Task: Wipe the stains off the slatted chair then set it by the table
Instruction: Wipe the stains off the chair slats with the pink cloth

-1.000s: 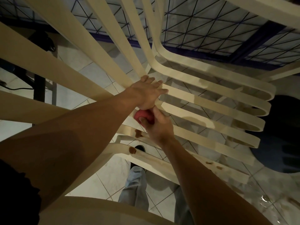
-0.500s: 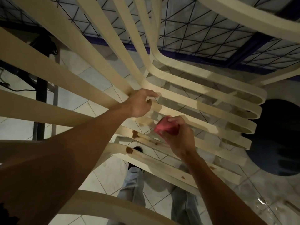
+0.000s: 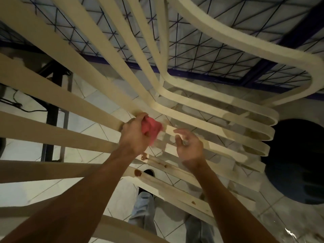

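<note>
Here the left grip (image 3: pixel 134 135) clutches the pink cloth (image 3: pixel 151 128) against the slatted chair (image 3: pixel 201 120) mid-frame; the right grip (image 3: pixel 190 149) hangs wide, empty. Brown stains (image 3: pixel 137 172) below could be missed, and the unbraced chair could slide under pressure.

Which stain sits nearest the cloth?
The brown blob just under the left hand gripping the cloth; the other blob lies lower, small spots farther right.

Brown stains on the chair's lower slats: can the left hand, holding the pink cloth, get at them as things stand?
Probably yes. The left hand grips the pink cloth close beside the nearest brown stain, with nothing between them. The right hand hovers open to the side, out of the way.
</note>
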Available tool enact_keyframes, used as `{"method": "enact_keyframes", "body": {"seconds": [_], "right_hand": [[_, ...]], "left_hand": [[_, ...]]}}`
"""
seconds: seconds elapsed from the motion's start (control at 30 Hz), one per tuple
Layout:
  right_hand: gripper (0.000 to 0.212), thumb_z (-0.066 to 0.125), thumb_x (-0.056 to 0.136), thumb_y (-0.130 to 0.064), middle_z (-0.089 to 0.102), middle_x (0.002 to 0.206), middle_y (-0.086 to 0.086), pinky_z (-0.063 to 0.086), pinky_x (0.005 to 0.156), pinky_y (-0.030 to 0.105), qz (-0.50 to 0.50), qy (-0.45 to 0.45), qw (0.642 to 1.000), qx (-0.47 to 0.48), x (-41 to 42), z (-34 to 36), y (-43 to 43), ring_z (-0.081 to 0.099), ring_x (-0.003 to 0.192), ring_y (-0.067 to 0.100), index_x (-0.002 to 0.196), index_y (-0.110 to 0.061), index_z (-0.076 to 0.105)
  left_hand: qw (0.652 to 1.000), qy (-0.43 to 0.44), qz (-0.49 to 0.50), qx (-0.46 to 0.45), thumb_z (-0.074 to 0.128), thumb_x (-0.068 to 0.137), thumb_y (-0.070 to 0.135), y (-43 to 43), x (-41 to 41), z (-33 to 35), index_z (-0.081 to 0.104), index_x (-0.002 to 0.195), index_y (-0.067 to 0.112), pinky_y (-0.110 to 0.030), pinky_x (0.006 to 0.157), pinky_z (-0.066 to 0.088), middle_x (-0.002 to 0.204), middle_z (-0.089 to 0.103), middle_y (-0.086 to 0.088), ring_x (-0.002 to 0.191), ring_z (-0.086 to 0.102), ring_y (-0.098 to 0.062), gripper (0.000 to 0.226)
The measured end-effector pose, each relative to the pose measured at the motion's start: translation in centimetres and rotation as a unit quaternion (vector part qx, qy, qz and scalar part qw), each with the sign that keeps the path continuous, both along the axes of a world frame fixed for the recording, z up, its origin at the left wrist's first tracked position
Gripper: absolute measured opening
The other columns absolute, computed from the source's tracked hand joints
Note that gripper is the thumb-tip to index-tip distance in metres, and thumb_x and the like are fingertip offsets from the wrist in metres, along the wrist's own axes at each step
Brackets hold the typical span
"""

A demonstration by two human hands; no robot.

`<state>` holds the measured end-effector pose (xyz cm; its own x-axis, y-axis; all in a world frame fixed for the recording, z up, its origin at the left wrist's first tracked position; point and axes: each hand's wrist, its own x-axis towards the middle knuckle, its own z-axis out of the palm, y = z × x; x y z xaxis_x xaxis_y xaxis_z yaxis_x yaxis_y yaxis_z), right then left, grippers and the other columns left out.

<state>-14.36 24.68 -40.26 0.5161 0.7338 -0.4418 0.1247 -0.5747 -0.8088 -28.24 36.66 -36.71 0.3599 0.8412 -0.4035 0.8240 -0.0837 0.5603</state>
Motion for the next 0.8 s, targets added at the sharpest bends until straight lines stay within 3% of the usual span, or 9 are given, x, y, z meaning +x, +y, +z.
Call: {"method": "enact_keyframes", "body": {"seconds": [0.07,0.13,0.2,0.4,0.63,0.8], "right_hand": [[0.029,0.058,0.096,-0.026,0.055,0.130,0.000,0.040,0.106,0.045,0.102,-0.159,0.977,-0.095,1.5,-1.0,-1.3,0.045,0.127,0.024,0.124,-0.031,0.058],[0.047,0.055,0.096,-0.035,0.041,0.147,0.006,0.028,0.115,0.053,0.181,-0.210,0.946,-0.167,2.4,-1.3,-2.7,0.029,0.141,0.031,0.141,-0.031,0.045],[0.057,0.052,0.097,-0.039,0.030,0.156,0.010,0.021,0.119,0.056,0.228,-0.241,0.924,-0.188,2.6,-1.6,-3.8,0.019,0.147,0.034,0.150,-0.029,0.035],[0.069,0.025,0.088,-0.049,0.025,0.161,0.011,0.017,0.121,0.056,0.230,-0.240,0.922,-0.200,2.5,-1.3,-3.8,0.012,0.150,0.036,0.154,-0.028,0.031],[0.068,0.025,0.089,-0.047,0.022,0.162,0.012,0.012,0.121,0.057,0.229,-0.249,0.920,-0.198,2.1,-1.6,-4.0,0.009,0.150,0.039,0.155,-0.031,0.027],[0.067,0.025,0.090,-0.045,0.022,0.162,0.013,0.012,0.122,0.057,0.221,-0.247,0.923,-0.193,2.2,-1.4,-4.0,0.009,0.150,0.039,0.155,-0.032,0.028]], "left_hand": [[0.984,0.128,-0.094,0.082,0.068,0.088,0.017,-0.3,-0.1,-0.5,0.049,0.134,0.023,-0.041,0.088,0.054,0.110,0.063,-0.008,0.101,0.063,-0.030,0.050],[0.963,0.209,-0.145,0.089,0.067,0.089,0.015,-0.7,0.2,-1.3,0.049,0.134,0.021,-0.044,0.087,0.055,0.113,0.063,-0.010,0.102,0.064,-0.032,0.049],[0.954,0.237,-0.163,0.083,0.066,0.091,0.017,-0.9,0.6,-2.3,0.049,0.133,0.021,-0.042,0.087,0.055,0.113,0.063,-0.009,0.102,0.064,-0.031,0.046],[0.964,0.216,-0.130,0.088,0.069,0.088,0.016,-1.9,1.9,-4.1,0.056,0.126,0.018,-0.036,0.084,0.053,0.110,0.065,-0.008,0.101,0.065,-0.027,0.040],[0.981,0.130,-0.124,0.077,0.070,0.091,0.024,-1.0,0.8,-4.1,0.063,0.120,0.024,-0.039,0.082,0.055,0.102,0.065,-0.006,0.089,0.066,-0.026,0.029],[0.977,0.146,-0.108,0.108,0.068,0.087,0.008,-1.7,1.2,-4.4,0.062,0.125,0.022,-0.039,0.081,0.054,0.108,0.064,-0.010,0.092,0.066,-0.030,0.041]]}}
